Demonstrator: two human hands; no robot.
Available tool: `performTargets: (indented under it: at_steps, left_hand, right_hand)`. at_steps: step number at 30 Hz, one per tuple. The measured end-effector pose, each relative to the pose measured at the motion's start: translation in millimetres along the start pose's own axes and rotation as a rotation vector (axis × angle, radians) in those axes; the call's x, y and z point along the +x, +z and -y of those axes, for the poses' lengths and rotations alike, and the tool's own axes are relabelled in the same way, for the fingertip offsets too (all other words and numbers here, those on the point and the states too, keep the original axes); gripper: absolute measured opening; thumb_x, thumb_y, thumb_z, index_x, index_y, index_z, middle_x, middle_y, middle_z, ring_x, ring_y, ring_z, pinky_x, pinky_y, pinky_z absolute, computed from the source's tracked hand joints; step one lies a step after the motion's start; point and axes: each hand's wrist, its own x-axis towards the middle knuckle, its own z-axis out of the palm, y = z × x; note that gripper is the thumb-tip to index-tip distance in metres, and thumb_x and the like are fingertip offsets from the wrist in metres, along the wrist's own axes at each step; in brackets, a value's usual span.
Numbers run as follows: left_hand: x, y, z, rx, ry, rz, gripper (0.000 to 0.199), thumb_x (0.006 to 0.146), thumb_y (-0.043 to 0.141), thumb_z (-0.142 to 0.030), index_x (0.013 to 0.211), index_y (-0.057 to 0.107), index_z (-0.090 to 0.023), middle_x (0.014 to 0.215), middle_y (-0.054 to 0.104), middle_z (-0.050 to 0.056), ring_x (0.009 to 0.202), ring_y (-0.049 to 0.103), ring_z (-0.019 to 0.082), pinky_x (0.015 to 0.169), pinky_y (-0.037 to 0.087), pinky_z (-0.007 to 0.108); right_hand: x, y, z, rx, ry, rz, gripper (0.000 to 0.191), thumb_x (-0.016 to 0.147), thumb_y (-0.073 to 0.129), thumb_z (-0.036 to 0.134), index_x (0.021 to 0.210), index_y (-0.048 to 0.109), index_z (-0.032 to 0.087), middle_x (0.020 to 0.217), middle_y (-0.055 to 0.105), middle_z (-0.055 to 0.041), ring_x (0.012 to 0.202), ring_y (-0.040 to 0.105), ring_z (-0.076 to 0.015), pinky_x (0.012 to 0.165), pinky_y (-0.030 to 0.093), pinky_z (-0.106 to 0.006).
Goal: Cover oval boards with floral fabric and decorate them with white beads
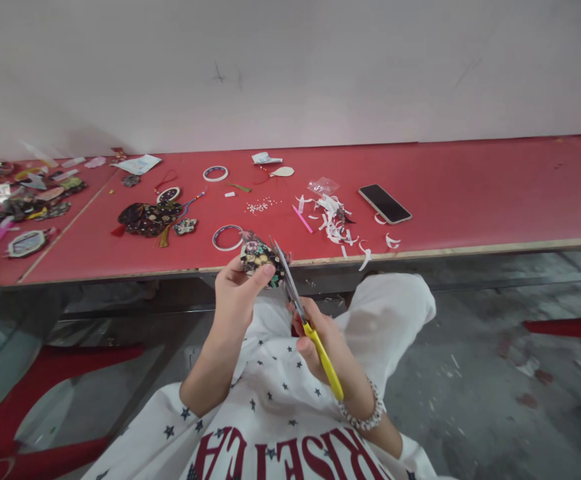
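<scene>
My left hand (238, 293) pinches a piece of dark floral fabric (258, 257), thumb on top, just over the table's front edge. In my right hand (325, 330) are yellow-handled scissors (323, 360), their blades pointing up and away from me. The blades lie against the right side of the fabric; I cannot tell whether they are cutting into it. Right behind the fabric, a roll of white tape (214, 238) lies on the table. My right fingers are partly hidden by the scissors' handle.
On the red table (470, 193) lie white paper strips (334, 217), a phone (385, 203), a pink stick (302, 219), small white beads (260, 205) and a second tape roll (215, 174). Dark floral pouches (148, 219) and a crowded pile (30, 200) sit leftward. A grey wall (290, 73) stands behind.
</scene>
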Motion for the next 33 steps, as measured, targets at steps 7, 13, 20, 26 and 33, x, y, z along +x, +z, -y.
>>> performTargets:
  at_steps: [7,13,20,26,33]
  left_hand:
    - [1.7,0.8,-1.4,0.062,-0.014,-0.048,0.021,0.051,0.082,-0.025,0.065,0.069,-0.017,0.060,0.067,-0.002,0.051,0.057,0.007,0.049,0.047,0.015]
    - [-2.2,6.8,-12.6,0.083,-0.043,-0.092,0.020,0.049,0.080,-0.020,0.063,0.067,-0.017,0.058,0.065,-0.004,0.050,0.056,0.007,0.054,0.048,0.017]
    - [-3.7,6.0,-23.0,0.173,-0.102,-0.040,0.018,0.054,0.079,-0.019,0.066,0.066,-0.016,0.059,0.064,-0.004,0.050,0.054,0.006,0.053,0.047,0.017]
    - [5.2,-5.7,-16.1,0.127,-0.142,0.055,0.023,0.053,0.082,-0.027,0.065,0.067,-0.015,0.060,0.066,-0.002,0.052,0.058,0.008,0.055,0.050,0.018]
    - [7.2,-11.8,-14.9,0.167,-0.169,0.205,0.027,0.065,0.075,-0.036,0.077,0.063,-0.015,0.065,0.068,0.003,0.057,0.063,0.014,0.056,0.053,0.022]
  right_hand:
    - [0.4,0.3,2.0,0.010,0.032,0.004,0.069,0.081,0.021,0.074,0.111,0.043,0.016,0.063,0.047,0.0019,0.051,0.044,-0.0122,0.049,0.035,-0.023]
    - [0.5,-0.8,-0.1,-0.036,0.055,0.007,0.067,0.079,0.025,0.075,0.108,0.044,0.017,0.065,0.049,0.0013,0.052,0.045,-0.0131,0.050,0.036,-0.023]
    - [-0.5,-2.3,-1.9,-0.056,0.076,0.016,0.069,0.079,0.024,0.076,0.105,0.045,0.016,0.063,0.052,0.0001,0.052,0.049,-0.0141,0.051,0.039,-0.024]
    - [-2.6,-0.8,-8.3,-0.024,0.064,-0.104,0.055,0.083,0.033,0.068,0.100,0.048,0.018,0.060,0.051,0.0017,0.046,0.045,-0.0110,0.047,0.036,-0.022]
    - [3.5,-12.4,-5.2,0.020,0.074,-0.169,0.061,0.084,0.029,0.068,0.116,0.045,0.018,0.066,0.052,0.0005,0.052,0.048,-0.0128,0.051,0.041,-0.025]
